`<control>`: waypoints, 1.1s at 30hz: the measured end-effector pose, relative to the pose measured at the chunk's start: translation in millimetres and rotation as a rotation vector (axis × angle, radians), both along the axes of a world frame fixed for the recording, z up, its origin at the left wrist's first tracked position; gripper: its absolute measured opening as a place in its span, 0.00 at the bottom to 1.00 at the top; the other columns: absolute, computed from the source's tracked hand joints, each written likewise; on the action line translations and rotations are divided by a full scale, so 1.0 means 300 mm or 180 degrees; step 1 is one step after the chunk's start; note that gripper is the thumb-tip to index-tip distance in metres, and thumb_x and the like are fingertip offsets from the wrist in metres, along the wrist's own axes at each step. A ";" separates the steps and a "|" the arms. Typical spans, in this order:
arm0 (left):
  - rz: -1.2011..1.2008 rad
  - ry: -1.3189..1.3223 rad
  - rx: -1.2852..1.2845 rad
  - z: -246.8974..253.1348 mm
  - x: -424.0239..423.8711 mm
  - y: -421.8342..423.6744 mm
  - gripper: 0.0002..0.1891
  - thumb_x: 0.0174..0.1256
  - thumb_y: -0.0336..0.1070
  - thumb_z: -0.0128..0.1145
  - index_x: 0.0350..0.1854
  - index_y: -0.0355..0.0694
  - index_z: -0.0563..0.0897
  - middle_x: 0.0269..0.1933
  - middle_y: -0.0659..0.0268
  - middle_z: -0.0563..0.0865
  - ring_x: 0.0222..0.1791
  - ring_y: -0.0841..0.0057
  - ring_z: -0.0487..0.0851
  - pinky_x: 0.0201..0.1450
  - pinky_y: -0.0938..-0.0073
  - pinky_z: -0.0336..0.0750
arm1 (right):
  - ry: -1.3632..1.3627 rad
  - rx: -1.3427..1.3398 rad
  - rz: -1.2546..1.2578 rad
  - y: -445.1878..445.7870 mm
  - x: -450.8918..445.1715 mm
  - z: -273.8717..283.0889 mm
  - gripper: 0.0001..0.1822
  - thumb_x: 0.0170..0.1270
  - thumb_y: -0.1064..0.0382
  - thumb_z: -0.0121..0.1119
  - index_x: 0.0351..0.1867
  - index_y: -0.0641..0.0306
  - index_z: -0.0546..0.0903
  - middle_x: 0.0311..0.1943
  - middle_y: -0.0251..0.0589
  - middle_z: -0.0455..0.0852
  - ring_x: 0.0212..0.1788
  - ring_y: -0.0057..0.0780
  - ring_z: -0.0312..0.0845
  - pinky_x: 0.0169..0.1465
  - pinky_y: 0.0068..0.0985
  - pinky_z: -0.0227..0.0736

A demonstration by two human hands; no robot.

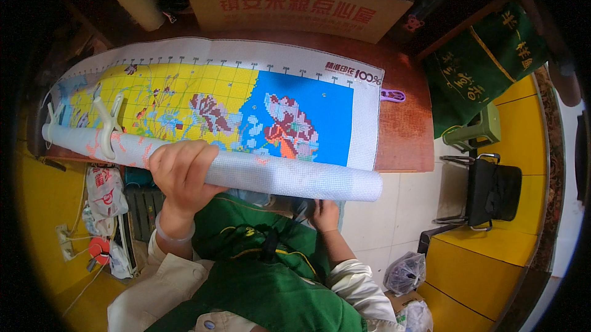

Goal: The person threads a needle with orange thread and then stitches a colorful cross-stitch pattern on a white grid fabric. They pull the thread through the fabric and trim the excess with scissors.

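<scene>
A printed cross-stitch canvas (295,80) lies across the wooden table, with partly stitched flowers on yellow and blue ground. Its near edge is wound into a thick white roll (295,177) along the table's front. My left hand (182,173) is wrapped over this roll, fingers on top and thumb beneath. To the left of that hand a white plastic clip (108,131) grips the roll, and another clip (54,117) sits near its left end. My right hand (326,216) is under the roll, close to my lap; its fingertips are partly hidden, so I cannot see what it holds.
A cardboard box (295,6) bearing writing stands at the table's back. Purple scissors or clip handles (393,95) poke out beside the canvas on the wooden table (408,143). Right are a green stool (475,126) and black chair (496,191); plastic bags (106,193) hang at left.
</scene>
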State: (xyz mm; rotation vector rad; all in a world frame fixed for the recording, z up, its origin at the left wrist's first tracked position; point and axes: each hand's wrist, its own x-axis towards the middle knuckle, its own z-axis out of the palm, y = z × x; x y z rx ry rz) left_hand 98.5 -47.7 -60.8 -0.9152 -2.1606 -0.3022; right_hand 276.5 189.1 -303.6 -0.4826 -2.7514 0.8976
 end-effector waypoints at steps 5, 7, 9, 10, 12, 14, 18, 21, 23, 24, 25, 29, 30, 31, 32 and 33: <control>-0.0011 0.0024 0.0002 -0.002 -0.002 0.000 0.20 0.50 0.59 0.55 0.34 0.47 0.75 0.33 0.72 0.76 0.32 0.75 0.76 0.39 0.72 0.64 | 0.0049 -0.0064 0.0014 -0.001 -0.005 0.003 0.07 0.51 0.67 0.54 0.32 0.65 0.74 0.21 0.56 0.76 0.23 0.53 0.72 0.28 0.43 0.67; -0.0014 0.0025 -0.0004 -0.002 -0.003 0.000 0.20 0.50 0.59 0.55 0.34 0.47 0.75 0.32 0.72 0.76 0.32 0.76 0.76 0.39 0.73 0.64 | 0.0016 -0.0059 0.0016 0.001 -0.004 0.000 0.07 0.51 0.67 0.54 0.32 0.65 0.74 0.21 0.55 0.76 0.23 0.53 0.72 0.28 0.43 0.67; 0.0007 0.0033 -0.0018 -0.001 -0.002 0.002 0.20 0.50 0.59 0.54 0.34 0.47 0.75 0.32 0.72 0.76 0.32 0.76 0.76 0.39 0.73 0.64 | -0.0004 -0.0052 0.0015 0.002 -0.003 -0.003 0.07 0.51 0.66 0.55 0.32 0.64 0.74 0.21 0.55 0.76 0.23 0.53 0.72 0.28 0.43 0.67; 0.0005 0.0027 -0.0018 0.000 -0.003 0.002 0.20 0.50 0.59 0.54 0.34 0.47 0.75 0.32 0.72 0.76 0.32 0.76 0.76 0.39 0.73 0.64 | -0.0006 -0.0048 0.0013 0.002 -0.003 -0.005 0.08 0.51 0.66 0.55 0.32 0.64 0.74 0.21 0.55 0.76 0.23 0.53 0.72 0.28 0.43 0.67; -0.0002 0.0016 -0.0017 0.002 -0.003 0.004 0.21 0.50 0.60 0.54 0.34 0.47 0.74 0.32 0.72 0.76 0.32 0.76 0.76 0.39 0.73 0.64 | -0.0002 -0.0053 -0.0004 0.002 -0.003 -0.008 0.08 0.51 0.66 0.55 0.33 0.64 0.74 0.21 0.55 0.76 0.23 0.53 0.72 0.28 0.43 0.67; 0.0007 0.0038 -0.0016 -0.002 -0.003 0.003 0.21 0.50 0.60 0.54 0.34 0.47 0.74 0.32 0.72 0.76 0.32 0.76 0.76 0.39 0.73 0.64 | 0.0012 -0.0070 -0.0035 0.000 -0.003 -0.010 0.08 0.51 0.65 0.55 0.33 0.64 0.74 0.21 0.55 0.76 0.23 0.53 0.72 0.28 0.43 0.67; 0.0014 0.0041 -0.0020 -0.003 -0.002 0.001 0.21 0.50 0.60 0.54 0.34 0.48 0.74 0.32 0.72 0.76 0.32 0.76 0.76 0.39 0.73 0.64 | -0.0004 -0.0048 0.0029 0.004 -0.003 -0.003 0.08 0.51 0.65 0.55 0.33 0.64 0.74 0.21 0.55 0.76 0.24 0.53 0.72 0.28 0.43 0.67; 0.0006 0.0055 0.0008 -0.004 -0.003 0.003 0.21 0.50 0.60 0.54 0.35 0.48 0.74 0.33 0.72 0.76 0.32 0.75 0.76 0.39 0.73 0.64 | 0.0047 -0.0057 0.0030 0.006 -0.002 -0.009 0.08 0.52 0.65 0.54 0.33 0.63 0.74 0.21 0.55 0.76 0.23 0.52 0.72 0.28 0.43 0.67; 0.0008 0.0017 -0.0002 -0.006 -0.003 0.001 0.21 0.50 0.60 0.54 0.35 0.48 0.74 0.33 0.72 0.76 0.32 0.75 0.76 0.39 0.72 0.64 | 0.0041 -0.0042 0.0016 0.006 -0.002 -0.009 0.08 0.52 0.65 0.54 0.34 0.63 0.74 0.20 0.55 0.76 0.23 0.52 0.72 0.27 0.43 0.67; 0.0010 -0.0002 -0.0007 -0.007 -0.002 -0.001 0.21 0.50 0.60 0.54 0.35 0.48 0.74 0.33 0.72 0.76 0.32 0.75 0.76 0.39 0.72 0.64 | 0.0056 -0.0049 0.0017 0.006 -0.002 -0.011 0.08 0.53 0.65 0.54 0.34 0.63 0.74 0.20 0.55 0.76 0.22 0.52 0.72 0.27 0.42 0.67; 0.0007 -0.0009 -0.0017 -0.007 -0.002 -0.002 0.21 0.50 0.60 0.54 0.35 0.48 0.74 0.33 0.72 0.76 0.32 0.75 0.76 0.39 0.72 0.64 | 0.0071 -0.0056 0.0017 0.006 -0.001 -0.013 0.08 0.53 0.64 0.54 0.34 0.63 0.74 0.20 0.55 0.76 0.22 0.52 0.72 0.27 0.42 0.67; -0.0014 -0.0030 -0.0033 -0.009 -0.004 -0.008 0.21 0.50 0.61 0.53 0.35 0.48 0.74 0.33 0.71 0.76 0.32 0.75 0.76 0.39 0.72 0.64 | -0.0148 -0.0155 -0.0027 0.002 -0.002 0.004 0.08 0.54 0.64 0.54 0.34 0.64 0.74 0.23 0.54 0.76 0.26 0.53 0.71 0.30 0.41 0.66; -0.0017 -0.0032 -0.0033 -0.009 -0.005 -0.008 0.21 0.50 0.60 0.53 0.35 0.48 0.74 0.33 0.71 0.76 0.32 0.75 0.76 0.39 0.72 0.64 | -0.0139 -0.0150 -0.0028 0.001 -0.003 0.007 0.08 0.54 0.64 0.54 0.34 0.64 0.74 0.23 0.54 0.76 0.26 0.53 0.72 0.30 0.41 0.66; -0.0014 -0.0022 -0.0016 -0.008 -0.005 -0.005 0.21 0.50 0.60 0.53 0.35 0.48 0.75 0.33 0.71 0.76 0.32 0.75 0.76 0.39 0.72 0.64 | -0.0131 -0.0144 -0.0030 0.000 -0.005 0.010 0.08 0.55 0.64 0.54 0.34 0.64 0.74 0.23 0.54 0.76 0.27 0.53 0.72 0.30 0.41 0.66; -0.0011 -0.0011 0.0002 -0.006 -0.004 -0.002 0.21 0.50 0.60 0.53 0.35 0.48 0.75 0.33 0.71 0.76 0.32 0.75 0.76 0.39 0.72 0.64 | -0.0122 -0.0138 -0.0031 0.001 -0.005 0.012 0.08 0.55 0.64 0.54 0.33 0.64 0.74 0.23 0.54 0.76 0.27 0.52 0.72 0.30 0.41 0.66; -0.0007 -0.0001 0.0015 -0.005 -0.004 0.000 0.21 0.50 0.60 0.53 0.35 0.48 0.75 0.33 0.71 0.76 0.31 0.75 0.76 0.39 0.72 0.64 | -0.0149 -0.0141 -0.0035 0.001 -0.005 0.012 0.08 0.55 0.64 0.54 0.34 0.64 0.74 0.23 0.54 0.76 0.27 0.53 0.72 0.30 0.41 0.66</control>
